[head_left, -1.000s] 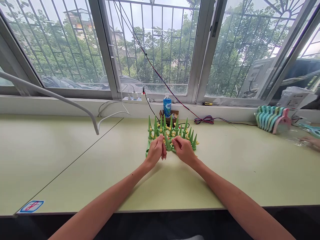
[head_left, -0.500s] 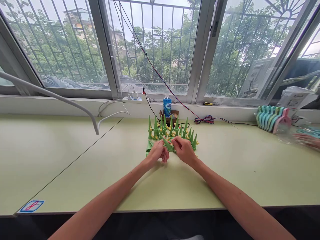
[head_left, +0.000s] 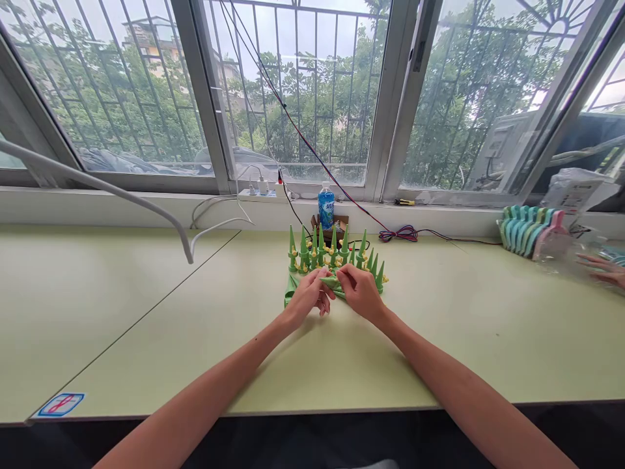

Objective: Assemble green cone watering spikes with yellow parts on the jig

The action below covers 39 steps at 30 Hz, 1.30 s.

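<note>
A cluster of upright green cone spikes with small yellow parts (head_left: 336, 255) stands on the pale green table (head_left: 244, 326) in front of me. Between my hands lies one green cone spike (head_left: 332, 281), tipped nearly flat. My left hand (head_left: 308, 296) pinches its left end with closed fingers. My right hand (head_left: 360, 292) grips its right end, fingers curled round it. A folded green piece (head_left: 290, 288) lies just left of my left hand.
A blue-labelled bottle (head_left: 326, 206) and a small brown box stand behind the cones. Red and black wires (head_left: 400, 233) run from the window. A rack of teal and pink pieces (head_left: 530, 231) sits far right, near another person's hand (head_left: 605, 270). A white cable (head_left: 122, 195) hangs left.
The cone between my hands has tipped from upright to almost horizontal. My left hand has shifted slightly right along it. The other person's hand at the right edge moved a little.
</note>
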### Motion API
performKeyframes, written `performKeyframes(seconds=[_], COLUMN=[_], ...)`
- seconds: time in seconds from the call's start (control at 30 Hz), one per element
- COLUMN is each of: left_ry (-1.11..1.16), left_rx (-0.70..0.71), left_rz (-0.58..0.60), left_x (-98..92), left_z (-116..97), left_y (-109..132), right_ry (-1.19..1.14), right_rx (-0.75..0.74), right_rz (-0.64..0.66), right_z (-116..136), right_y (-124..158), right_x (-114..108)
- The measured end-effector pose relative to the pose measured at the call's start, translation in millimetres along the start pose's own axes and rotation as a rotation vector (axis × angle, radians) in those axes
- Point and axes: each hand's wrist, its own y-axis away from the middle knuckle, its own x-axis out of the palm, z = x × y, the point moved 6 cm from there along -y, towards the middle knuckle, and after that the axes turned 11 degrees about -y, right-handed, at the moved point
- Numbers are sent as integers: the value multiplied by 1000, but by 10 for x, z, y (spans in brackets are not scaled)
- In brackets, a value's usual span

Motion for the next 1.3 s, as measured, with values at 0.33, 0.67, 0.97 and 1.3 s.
performKeyframes(seconds=[0.33, 0.67, 0.97, 1.3], left_ry=[-184, -337, -367, -356], left_rx=[212, 301, 325, 356], left_rz=[-87, -175, -253, -250], left_x=[-19, -56, -70, -41], left_z=[-43, -79, -133, -194], left_y=[14, 38, 88, 130], right_ry=[32, 47, 28, 3], right_rx=[13, 12, 43, 61], right_rz=[-40, -32, -25, -45], right_z=[-7, -18, -53, -57], right_y=[-5, 2, 4, 9], right_x=[-47, -26, -12, -19])
